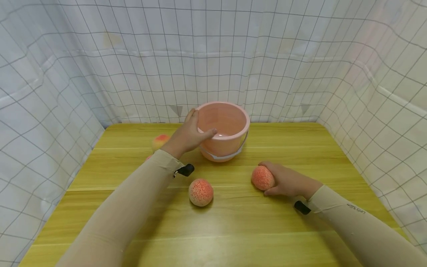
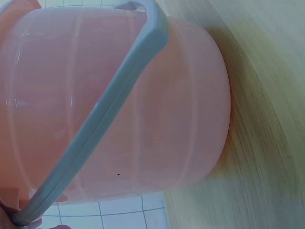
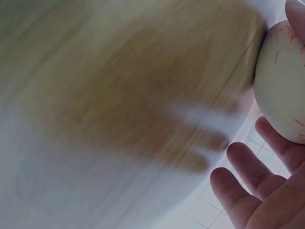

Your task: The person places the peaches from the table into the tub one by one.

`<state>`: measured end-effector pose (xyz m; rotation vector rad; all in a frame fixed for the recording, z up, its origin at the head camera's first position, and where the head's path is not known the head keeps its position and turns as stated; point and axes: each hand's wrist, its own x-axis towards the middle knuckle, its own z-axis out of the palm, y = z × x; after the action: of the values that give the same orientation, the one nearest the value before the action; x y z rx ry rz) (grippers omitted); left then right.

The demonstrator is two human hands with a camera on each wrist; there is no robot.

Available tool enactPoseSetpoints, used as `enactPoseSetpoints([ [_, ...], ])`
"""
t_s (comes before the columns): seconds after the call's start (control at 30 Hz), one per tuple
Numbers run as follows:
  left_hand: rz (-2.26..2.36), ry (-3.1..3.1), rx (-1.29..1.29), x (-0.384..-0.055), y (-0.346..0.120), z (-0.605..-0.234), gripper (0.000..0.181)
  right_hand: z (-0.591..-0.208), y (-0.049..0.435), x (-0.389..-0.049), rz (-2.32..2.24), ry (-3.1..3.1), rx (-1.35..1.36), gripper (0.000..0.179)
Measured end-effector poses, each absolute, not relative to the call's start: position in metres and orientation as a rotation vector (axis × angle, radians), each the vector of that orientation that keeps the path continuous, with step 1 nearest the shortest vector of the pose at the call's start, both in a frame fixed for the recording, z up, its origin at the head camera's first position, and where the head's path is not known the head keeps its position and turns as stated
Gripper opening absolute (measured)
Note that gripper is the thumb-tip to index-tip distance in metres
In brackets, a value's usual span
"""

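My left hand [image 1: 190, 134] holds a pink plastic bucket [image 1: 225, 148] at the left of its rim, the thumb lying over the edge. The bucket stands upright on the table, its grey handle [image 2: 102, 112] hanging down along the side. To the right, my right hand [image 1: 289, 181] grips a red-speckled peach [image 1: 262, 178], thumb on one side and fingers on the other. In the right wrist view this peach [image 3: 281, 86] shows a pale side with red streaks. Another peach [image 1: 201, 192] lies on the table between the two arms.
A yellow and red peach [image 1: 161, 141] sits behind the left wrist, and a sliver of another peach [image 1: 148, 157] shows past the sleeve. The wooden table [image 1: 233, 237] is bordered by a white grid-patterned curtain [image 1: 220, 63] at the back and both sides.
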<state>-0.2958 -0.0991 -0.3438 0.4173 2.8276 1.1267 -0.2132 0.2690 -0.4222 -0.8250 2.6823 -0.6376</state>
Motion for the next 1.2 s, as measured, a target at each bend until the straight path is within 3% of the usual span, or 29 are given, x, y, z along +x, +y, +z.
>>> enactPoseSetpoints([
  [1.2,1.108,2.852,0.421,-0.299,-0.1,-0.348,0.126,-0.403,0.261,-0.224,-0.802,2.772,-0.733,0.095],
])
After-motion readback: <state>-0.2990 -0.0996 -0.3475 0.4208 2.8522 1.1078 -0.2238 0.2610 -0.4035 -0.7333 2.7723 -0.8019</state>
